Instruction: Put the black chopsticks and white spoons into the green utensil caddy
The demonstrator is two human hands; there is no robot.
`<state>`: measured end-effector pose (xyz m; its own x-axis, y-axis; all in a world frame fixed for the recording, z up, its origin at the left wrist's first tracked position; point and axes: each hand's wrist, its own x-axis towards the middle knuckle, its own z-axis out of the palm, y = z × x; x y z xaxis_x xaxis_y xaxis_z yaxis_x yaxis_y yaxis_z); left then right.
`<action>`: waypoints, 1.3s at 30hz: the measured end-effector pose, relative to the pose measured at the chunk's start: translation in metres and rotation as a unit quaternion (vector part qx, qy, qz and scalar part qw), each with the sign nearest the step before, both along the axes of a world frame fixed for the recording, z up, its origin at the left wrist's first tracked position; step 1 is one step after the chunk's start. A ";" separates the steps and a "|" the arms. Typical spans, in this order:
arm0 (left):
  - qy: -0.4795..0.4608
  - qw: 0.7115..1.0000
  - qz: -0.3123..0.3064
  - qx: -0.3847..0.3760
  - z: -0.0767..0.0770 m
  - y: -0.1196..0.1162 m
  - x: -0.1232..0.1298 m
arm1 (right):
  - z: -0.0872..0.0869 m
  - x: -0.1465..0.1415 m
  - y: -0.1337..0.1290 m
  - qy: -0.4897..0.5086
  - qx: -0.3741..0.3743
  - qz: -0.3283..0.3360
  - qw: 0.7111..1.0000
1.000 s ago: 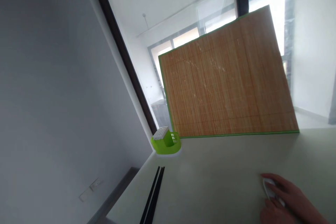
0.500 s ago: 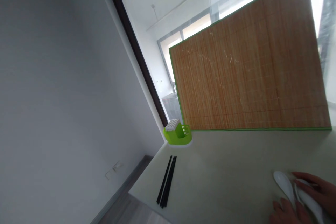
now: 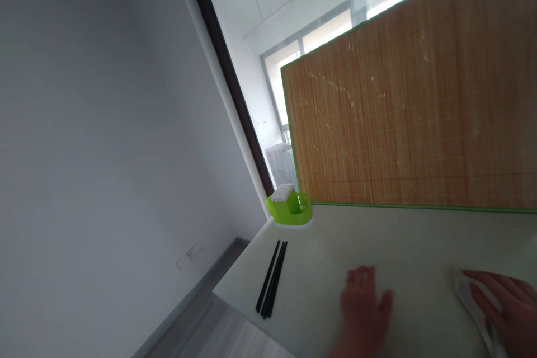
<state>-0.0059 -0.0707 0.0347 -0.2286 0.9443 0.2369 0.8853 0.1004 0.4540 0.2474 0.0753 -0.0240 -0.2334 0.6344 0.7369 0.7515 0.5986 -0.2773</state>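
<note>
At the lower right, white spoons [image 3: 474, 307] lie together on the pale table. My right hand [image 3: 509, 305] is closed over them, its fingers across their bowls; how many it holds is hard to make out. My left hand [image 3: 364, 307] is over the table to the left of the spoons, blurred by motion. Its thumb stands apart from the fingers and nothing shows in it. Several black chopsticks [image 3: 272, 279] lie side by side near the table's left edge. Behind them stands a bright green utensil holder [image 3: 289, 214] with a white slotted top and a white base.
A bamboo mat with green edging [image 3: 403, 117] stands upright along the table's back. The tabletop [image 3: 323, 268] ends on the left above a grey wood floor [image 3: 226, 327]. A grey wall [image 3: 104, 151] fills the left side, with glass behind the mat.
My left hand has left the spoons and moved left across the table. My right hand stays on the spoons. The view has turned slightly; chopsticks and green holder lie as before.
</note>
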 end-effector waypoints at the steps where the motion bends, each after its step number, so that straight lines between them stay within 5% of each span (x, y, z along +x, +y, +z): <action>1: 0.037 0.997 0.063 0.008 0.002 -0.004 -0.032 | -0.002 -0.005 -0.002 -0.019 0.006 0.006 1.000; 4: 0.156 0.962 0.221 -0.019 0.005 -0.023 -0.120 | -0.006 -0.031 -0.014 -0.065 0.025 0.085 0.994; 7: 0.219 0.919 0.313 -0.093 0.004 -0.048 -0.178 | -0.003 -0.062 -0.033 -0.113 0.051 0.184 0.975; 13: 0.193 0.894 0.342 -0.216 0.000 -0.071 -0.206 | -0.006 -0.076 -0.046 -0.158 0.046 0.256 0.953; 18: 0.160 0.897 0.327 -0.251 0.002 -0.058 -0.208 | -0.013 -0.064 -0.041 -0.129 -0.056 0.228 0.964; 28: 0.165 0.901 0.308 -0.257 0.008 -0.044 -0.197 | -0.003 -0.066 -0.049 -0.121 -0.087 0.187 0.971; 32: 0.163 0.923 0.258 -0.234 0.000 -0.037 -0.159 | -0.014 -0.057 -0.050 -0.118 -0.116 0.182 0.969; 39: 0.118 0.957 0.156 -0.212 -0.007 -0.010 -0.049 | -0.020 -0.042 -0.056 -0.162 -0.155 0.190 0.956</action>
<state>-0.0551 -0.0808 0.0275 -0.5022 0.8617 -0.0729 0.8553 0.5074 0.1046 0.2053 0.0191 -0.0437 -0.6751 0.6343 0.3768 0.5724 0.7725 -0.2748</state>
